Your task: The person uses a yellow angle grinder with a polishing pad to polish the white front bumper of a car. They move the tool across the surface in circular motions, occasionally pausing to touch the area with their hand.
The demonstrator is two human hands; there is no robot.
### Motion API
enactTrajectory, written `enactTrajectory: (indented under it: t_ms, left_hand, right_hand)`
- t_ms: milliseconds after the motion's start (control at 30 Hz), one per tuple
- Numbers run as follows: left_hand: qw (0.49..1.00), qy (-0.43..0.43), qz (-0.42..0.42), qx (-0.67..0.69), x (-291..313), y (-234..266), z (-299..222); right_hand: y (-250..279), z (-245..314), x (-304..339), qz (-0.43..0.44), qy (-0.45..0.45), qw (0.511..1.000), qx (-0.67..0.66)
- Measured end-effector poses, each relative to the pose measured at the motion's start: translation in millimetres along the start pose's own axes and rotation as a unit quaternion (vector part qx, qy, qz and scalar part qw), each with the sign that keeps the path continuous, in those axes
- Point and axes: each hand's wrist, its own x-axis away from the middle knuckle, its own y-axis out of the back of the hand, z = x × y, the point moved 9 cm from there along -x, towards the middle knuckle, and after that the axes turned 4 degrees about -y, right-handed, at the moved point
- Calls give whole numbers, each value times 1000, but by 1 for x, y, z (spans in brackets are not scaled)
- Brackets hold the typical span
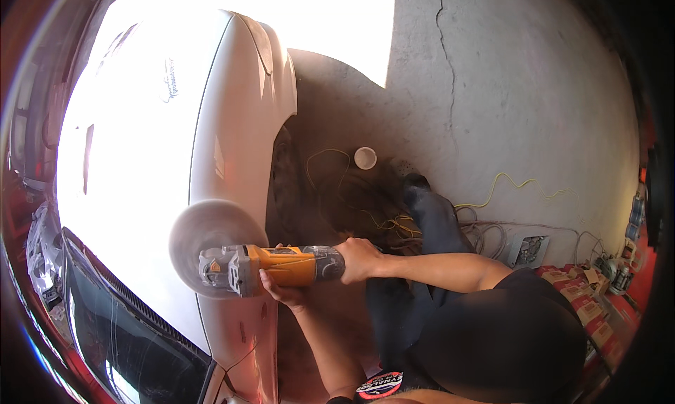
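Observation:
A yellow and grey angle polisher point(285, 265) lies across the edge of a white car's hood and fender. Its round pad point(204, 228) is a blurred disc, seemingly spinning, over the seam between the hood point(140, 151) and fender point(235, 151). With my right hand point(360, 259) I grip the dark rear end of the tool, fingers wrapped round it. My left hand point(285, 291) holds the yellow body from the near side, close behind the grey head. Part of its fingers is hidden by the tool.
The windshield point(133, 334) is at the lower left. A white round container point(365, 158) stands on the floor beyond my legs. A yellow cord point(492, 193) and several hoses run across the floor. Red and white boxes point(576, 298) and bottles line the right side.

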Motion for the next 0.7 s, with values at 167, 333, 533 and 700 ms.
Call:
enactTrajectory:
  t_ms: [167, 333, 533, 700]
  left_hand:
    - [999, 21, 18, 38, -42, -49, 31]
    - [999, -3, 29, -23, -92, -172, 61]
    - [999, -16, -10, -41, -181, -312, 95]
    - [995, -56, -21, -82, -242, -394, 112]
  right_hand:
    - [46, -22, -34, 0, -19, 999, -36]
    - [156, -53, -87, 8, -35, 997, -66]
    - [288, -79, -161, -32, 11, 993, -113]
    - [362, -104, -225, -5, 19, 991, -134]
